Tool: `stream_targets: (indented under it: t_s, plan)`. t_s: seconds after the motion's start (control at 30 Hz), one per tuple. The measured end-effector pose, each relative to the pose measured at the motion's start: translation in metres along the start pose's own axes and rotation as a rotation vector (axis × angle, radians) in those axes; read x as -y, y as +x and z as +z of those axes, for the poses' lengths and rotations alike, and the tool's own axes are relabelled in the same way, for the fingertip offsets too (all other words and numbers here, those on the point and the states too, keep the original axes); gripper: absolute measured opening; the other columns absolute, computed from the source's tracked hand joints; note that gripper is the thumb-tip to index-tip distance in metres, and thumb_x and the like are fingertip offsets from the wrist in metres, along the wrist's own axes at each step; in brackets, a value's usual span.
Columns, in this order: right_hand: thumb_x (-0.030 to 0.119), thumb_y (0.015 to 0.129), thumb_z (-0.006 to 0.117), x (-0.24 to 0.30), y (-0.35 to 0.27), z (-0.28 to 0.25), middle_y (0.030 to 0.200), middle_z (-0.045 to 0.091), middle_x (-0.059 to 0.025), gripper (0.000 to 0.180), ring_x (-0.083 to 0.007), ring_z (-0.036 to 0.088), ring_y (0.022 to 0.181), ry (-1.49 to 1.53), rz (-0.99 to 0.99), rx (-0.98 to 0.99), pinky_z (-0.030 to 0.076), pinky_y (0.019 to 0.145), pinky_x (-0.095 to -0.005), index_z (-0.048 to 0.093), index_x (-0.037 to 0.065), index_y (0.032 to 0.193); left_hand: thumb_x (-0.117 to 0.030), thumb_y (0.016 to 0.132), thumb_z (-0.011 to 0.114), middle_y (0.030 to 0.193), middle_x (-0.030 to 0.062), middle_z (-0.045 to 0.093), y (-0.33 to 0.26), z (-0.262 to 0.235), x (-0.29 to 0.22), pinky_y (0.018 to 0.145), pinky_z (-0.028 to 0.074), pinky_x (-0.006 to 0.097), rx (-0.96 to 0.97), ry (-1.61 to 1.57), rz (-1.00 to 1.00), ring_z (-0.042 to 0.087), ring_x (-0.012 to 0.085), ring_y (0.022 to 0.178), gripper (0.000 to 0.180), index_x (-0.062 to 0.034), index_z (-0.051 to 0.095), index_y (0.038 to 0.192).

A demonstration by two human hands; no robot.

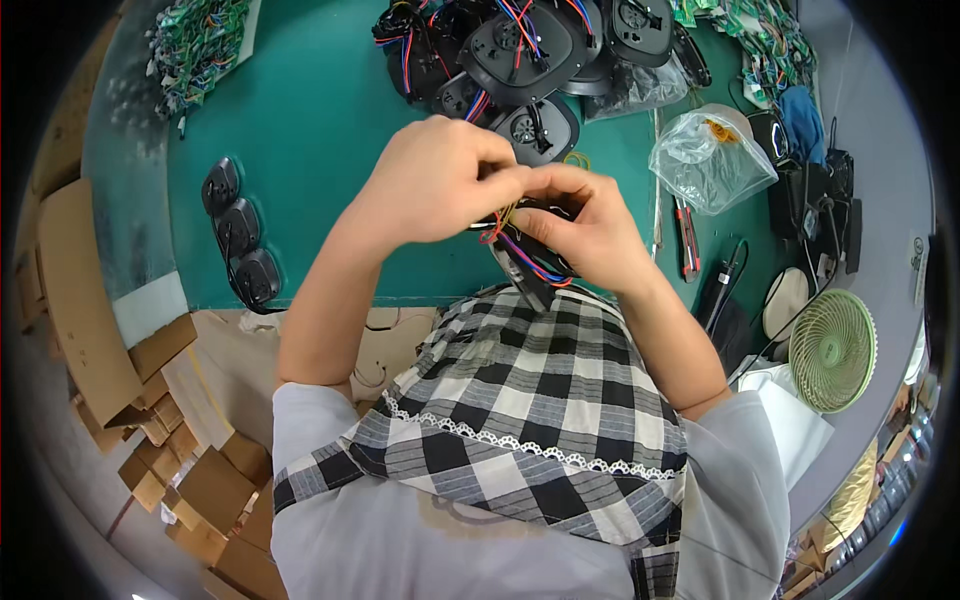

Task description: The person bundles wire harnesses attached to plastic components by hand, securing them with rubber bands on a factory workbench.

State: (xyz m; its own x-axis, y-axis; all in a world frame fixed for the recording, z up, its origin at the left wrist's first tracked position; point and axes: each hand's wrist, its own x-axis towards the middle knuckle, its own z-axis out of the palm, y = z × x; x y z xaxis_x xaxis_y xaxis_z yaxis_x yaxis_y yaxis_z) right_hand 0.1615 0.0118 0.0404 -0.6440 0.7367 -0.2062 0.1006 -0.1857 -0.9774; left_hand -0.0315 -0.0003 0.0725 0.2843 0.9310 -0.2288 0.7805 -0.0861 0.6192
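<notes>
Two bare forearms angle in from below, elbows wide, and meet over the near edge of the desk (330, 110). The left hand (435, 180) is palm down, its wrist bent toward the right, fingers curled and thumb pressed to forefinger; what lies between those tips is hidden. The right hand (592, 225) comes up from the lower right, leaning left, its thumb and forefinger pinching thin yellow and red wires (499, 226) just beside the left fingertips.

Below the meeting fingers, at the desk's near edge and in front of the checked apron (560, 370), is a black part (535, 292). Its long axis slants from upper left to lower right, the lower end pointing toward the apron; the right hand and wires cover some of it. Blue and red wires (535, 264) run along the same slant. Beyond the hands sits a pile of black speaker units (525, 50).
</notes>
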Motion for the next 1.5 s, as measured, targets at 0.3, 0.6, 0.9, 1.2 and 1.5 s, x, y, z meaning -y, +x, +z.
stream_targets:
  t_s: [0.3, 0.6, 0.9, 1.2, 1.5]
  plan:
    - [0.005, 0.089, 0.06, -0.001, 0.016, -0.013, 0.099, 0.067, -0.0087, 0.023, -0.0131, 0.064, 0.084, 0.609, 0.093, 0.053, 0.053, 0.076, -0.0253, 0.058, -0.001, 0.112, -0.059, 0.092, 0.041, 0.098, 0.0124, 0.064, -0.005, 0.012, 0.041, 0.067, 0.053, 0.026, -0.039, -1.254, 0.007, 0.064, 0.0162, 0.079, 0.072, 0.0047, 0.046, 0.124]
    - [0.004, 0.091, 0.057, 0.017, 0.035, -0.011, 0.101, 0.066, -0.0112, 0.028, -0.0129, 0.064, 0.085, 0.585, 0.012, -0.11, 0.054, 0.072, -0.0245, 0.05, 0.001, 0.118, -0.032, 0.093, 0.056, 0.122, 0.0117, 0.057, 0.004, 0.04, 0.021, 0.08, 0.049, 0.033, -0.915, -1.037, 0.142, 0.056, 0.0181, 0.102, 0.043, -0.0034, 0.051, 0.124]
    - [0.002, 0.087, 0.063, 0.002, 0.028, 0.001, 0.101, 0.067, -0.0084, 0.029, -0.0097, 0.061, 0.09, 0.123, -0.087, -0.209, 0.05, 0.08, -0.0234, 0.059, -0.005, 0.115, -0.013, 0.079, 0.07, 0.087, 0.0053, 0.069, 0.02, -0.014, 0.017, 0.078, 0.049, 0.033, -0.586, 0.039, 0.521, 0.062, 0.0214, 0.086, 0.01, -0.0043, 0.07, 0.083]
    - [0.004, 0.086, 0.065, 0.018, 0.028, -0.006, 0.095, 0.067, -0.0071, 0.022, -0.0093, 0.061, 0.082, 0.322, -0.016, -0.293, 0.049, 0.076, -0.022, 0.061, -0.005, 0.105, -0.014, 0.09, 0.064, 0.087, 0.0051, 0.068, 0.02, 0.01, 0.034, 0.071, 0.047, 0.023, -1.026, -0.823, 0.096, 0.063, 0.0118, 0.083, 0.018, -0.0017, 0.065, 0.104]
    - [0.009, 0.089, 0.061, 0.084, 0.177, -0.072, 0.086, 0.066, -0.0063, 0.017, -0.011, 0.06, 0.075, -0.17, -0.544, -0.586, 0.047, 0.066, -0.0229, 0.062, 0.001, 0.104, -0.04, 0.081, 0.069, 0.126, 0.0144, 0.05, -0.078, 0.154, 0.17, 0.104, 0.03, 0.046, -1.07, 0.096, -0.506, 0.043, 0.0331, 0.121, 0.062, -0.0041, 0.047, 0.127]
